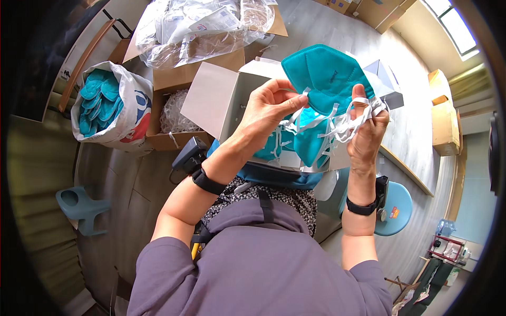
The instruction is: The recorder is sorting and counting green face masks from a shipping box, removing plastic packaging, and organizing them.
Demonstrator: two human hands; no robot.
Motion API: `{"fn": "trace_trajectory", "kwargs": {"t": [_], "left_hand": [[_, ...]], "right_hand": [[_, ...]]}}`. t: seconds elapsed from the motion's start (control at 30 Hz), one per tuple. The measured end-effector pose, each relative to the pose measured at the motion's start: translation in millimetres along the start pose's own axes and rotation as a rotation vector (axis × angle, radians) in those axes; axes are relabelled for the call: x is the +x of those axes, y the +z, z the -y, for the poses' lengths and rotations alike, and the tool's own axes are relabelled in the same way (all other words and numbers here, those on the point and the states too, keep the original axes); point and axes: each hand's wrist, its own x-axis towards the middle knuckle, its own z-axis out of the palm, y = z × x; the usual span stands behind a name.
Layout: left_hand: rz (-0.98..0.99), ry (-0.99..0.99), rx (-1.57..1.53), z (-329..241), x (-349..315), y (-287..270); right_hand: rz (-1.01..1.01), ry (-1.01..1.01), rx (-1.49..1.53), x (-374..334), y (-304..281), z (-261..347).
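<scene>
I hold up a teal folded face mask [327,76] with white elastic straps [337,124] in front of me. My left hand [266,108] pinches a strap near the mask's lower edge. My right hand [366,131] grips the bunched straps and the mask's right side. Below the mask lies an open grey-white box [221,100] with more teal masks [311,147] inside, resting on my lap.
A white bag [129,113] full of teal masks stands at the left. Beside it is a cardboard box [176,79] with clear plastic wrappers [200,26] piled above. A blue stool [398,208] is at the right, a small blue stool [79,205] at the left, more cardboard boxes [445,121] at the far right.
</scene>
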Motion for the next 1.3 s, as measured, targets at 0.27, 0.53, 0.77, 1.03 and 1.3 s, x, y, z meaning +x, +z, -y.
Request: {"fn": "trace_trajectory", "kwargs": {"t": [0.27,0.53,0.77,1.03,1.3], "left_hand": [[0.054,-0.012,-0.049,14.0,-5.9,12.1],[0.272,0.024,0.037,-15.1,-27.0,2.9],[0.266,0.433,-0.426,-80.9,-28.2,-48.4],[0.163,-0.131,0.297,-70.9,-12.8,-31.1],[0.377,-0.213,0.523,-54.8,-5.5,-11.9]], "right_hand": [[-0.048,0.051,0.077,-3.6,16.0,-13.5],[-0.043,0.142,0.025,2.8,1.0,-29.0],[-0.004,0.267,0.003,0.2,-3.4,-41.4],[-0.035,0.303,0.27,7.3,-22.8,-40.6],[0.616,0.374,0.048,-7.0,31.5,0.2]]}}
